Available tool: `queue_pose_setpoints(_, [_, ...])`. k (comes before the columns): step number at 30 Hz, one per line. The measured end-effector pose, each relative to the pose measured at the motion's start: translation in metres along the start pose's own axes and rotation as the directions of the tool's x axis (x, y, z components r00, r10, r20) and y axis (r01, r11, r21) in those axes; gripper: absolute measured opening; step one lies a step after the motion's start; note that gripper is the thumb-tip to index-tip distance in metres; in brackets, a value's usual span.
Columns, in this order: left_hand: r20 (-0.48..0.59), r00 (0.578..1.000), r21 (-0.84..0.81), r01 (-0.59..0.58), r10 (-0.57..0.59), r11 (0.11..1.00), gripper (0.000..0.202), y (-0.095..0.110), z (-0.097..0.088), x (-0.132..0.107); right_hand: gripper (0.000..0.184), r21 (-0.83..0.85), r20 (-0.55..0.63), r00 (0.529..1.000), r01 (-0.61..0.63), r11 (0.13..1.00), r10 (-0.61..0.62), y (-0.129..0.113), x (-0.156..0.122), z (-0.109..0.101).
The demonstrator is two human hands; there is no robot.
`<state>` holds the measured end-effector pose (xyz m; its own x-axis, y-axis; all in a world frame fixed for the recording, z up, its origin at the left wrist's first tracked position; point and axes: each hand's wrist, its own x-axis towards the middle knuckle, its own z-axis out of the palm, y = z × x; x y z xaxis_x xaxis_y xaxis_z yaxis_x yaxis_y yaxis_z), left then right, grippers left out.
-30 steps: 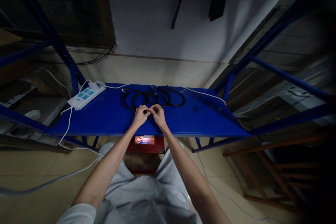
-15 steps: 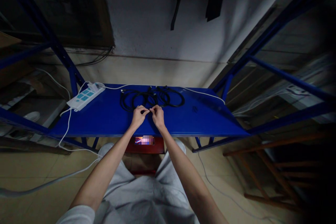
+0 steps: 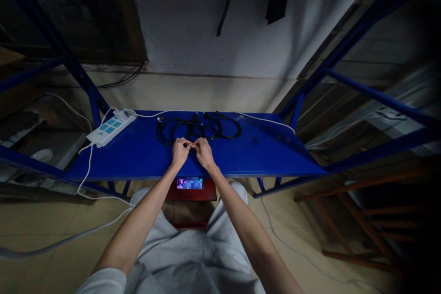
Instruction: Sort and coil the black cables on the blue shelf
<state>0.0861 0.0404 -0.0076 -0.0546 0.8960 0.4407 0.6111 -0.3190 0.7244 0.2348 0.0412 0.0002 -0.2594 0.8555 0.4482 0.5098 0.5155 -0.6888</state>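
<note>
Over the front half of a blue metal tabletop (image 3: 268,156), my left hand (image 3: 180,151) and my right hand (image 3: 204,151) meet, fingertips pinched together. Whatever lies between the fingers is too small and dark to make out. Just behind the hands, black cables lie in loose loops, a left coil (image 3: 189,121) and a right coil (image 3: 240,129) side by side. Several plug ends poke out along their back edge. The fingers hide the front of the left coil in part.
A white power strip (image 3: 110,130) sits at the table's left end, its cord running along the back edge and down the left. Blue posts rise at both ends. Below the front edge, a lit phone (image 3: 189,183) rests on a reddish-brown stool (image 3: 206,195). Wooden furniture (image 3: 351,248) stands right.
Both hands stay pinched together, with the right fingertips now closer against the left ones. The view has shifted slightly. The phone's screen picture has changed.
</note>
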Motion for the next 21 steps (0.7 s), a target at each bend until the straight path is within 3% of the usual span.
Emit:
queue_pose_setpoints(9, [0.104,0.989,-0.114,-0.096,0.108,0.989,0.015,0.01,-0.001,-0.002,0.016,0.129,-0.19,0.971,-0.122,0.984,0.145,0.018,0.004,0.005])
queue_pose_setpoints(12, [0.125,0.987,-0.075,-0.095,0.104,0.993,0.004,0.012,0.0,-0.002,0.017,0.152,-0.179,0.974,-0.11,0.982,0.137,0.019,0.004,0.005])
queue_pose_setpoints(18, [0.104,0.992,-0.069,-0.064,0.071,0.996,0.005,0.013,0.001,-0.004,0.023,0.325,-0.08,0.975,-0.171,0.93,0.207,0.023,0.005,0.004])
queue_pose_setpoints(21, [0.083,0.995,-0.094,-0.053,0.061,0.994,0.006,0.015,0.0,-0.005,0.024,0.379,-0.07,0.981,-0.14,0.915,0.179,0.024,0.006,0.002])
